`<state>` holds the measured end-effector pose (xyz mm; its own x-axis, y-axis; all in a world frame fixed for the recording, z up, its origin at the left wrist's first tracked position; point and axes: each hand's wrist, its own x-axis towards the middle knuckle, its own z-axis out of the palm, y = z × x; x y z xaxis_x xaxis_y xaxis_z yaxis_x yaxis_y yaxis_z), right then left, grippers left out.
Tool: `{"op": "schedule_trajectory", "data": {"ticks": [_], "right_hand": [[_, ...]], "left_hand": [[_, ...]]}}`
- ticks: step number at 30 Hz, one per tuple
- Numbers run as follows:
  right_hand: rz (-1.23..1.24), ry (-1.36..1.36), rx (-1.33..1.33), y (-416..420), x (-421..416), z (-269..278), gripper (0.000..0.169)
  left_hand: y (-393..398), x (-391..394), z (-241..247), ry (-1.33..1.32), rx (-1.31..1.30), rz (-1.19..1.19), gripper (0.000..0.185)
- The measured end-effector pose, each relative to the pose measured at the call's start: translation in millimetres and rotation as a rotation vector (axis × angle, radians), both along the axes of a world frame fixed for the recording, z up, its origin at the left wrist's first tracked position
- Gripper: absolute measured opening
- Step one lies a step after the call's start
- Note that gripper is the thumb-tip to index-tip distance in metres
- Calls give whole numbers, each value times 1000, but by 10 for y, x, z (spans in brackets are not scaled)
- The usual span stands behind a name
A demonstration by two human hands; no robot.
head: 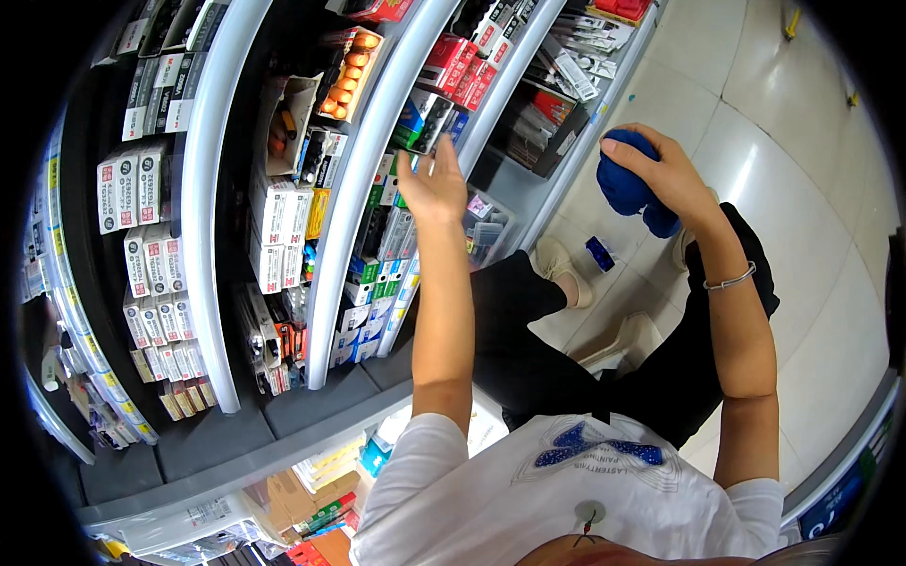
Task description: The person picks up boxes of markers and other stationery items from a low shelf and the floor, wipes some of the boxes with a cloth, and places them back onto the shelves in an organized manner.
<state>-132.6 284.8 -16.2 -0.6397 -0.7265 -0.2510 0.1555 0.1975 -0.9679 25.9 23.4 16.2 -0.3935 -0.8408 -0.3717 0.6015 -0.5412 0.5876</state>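
My left hand (433, 185) reaches into the shelf with its palm turned up and its fingers spread. Its fingertips are at the front of an open pen box (429, 122), green and dark, with black pen ends showing. Whether they touch the box I cannot tell. Boxes with green and white panels (386, 180) are stacked close beside the thumb. Out over the floor, my right hand (662, 166) grips a bundled dark blue cloth (624, 173), and part of it hangs below the fingers.
White pen-refill boxes (279, 205) and a box of orange-capped pens (347, 74) fill neighbouring shelves. Pale shelf edges (375, 141) run between the rows. A dark phone-like object (600, 253) lies on the tiled floor (750, 134) beside my shoe (559, 269). Stock sits in a lower compartment (318, 488).
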Motion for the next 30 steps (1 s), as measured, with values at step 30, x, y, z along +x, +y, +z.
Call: {"op": "schedule_trajectory", "data": {"ticks": [30], "right_hand": [[-384, 60, 8, 338, -20, -19, 72]], "left_hand": [[1222, 589, -2546, -1150, -78, -998, 31]]}}
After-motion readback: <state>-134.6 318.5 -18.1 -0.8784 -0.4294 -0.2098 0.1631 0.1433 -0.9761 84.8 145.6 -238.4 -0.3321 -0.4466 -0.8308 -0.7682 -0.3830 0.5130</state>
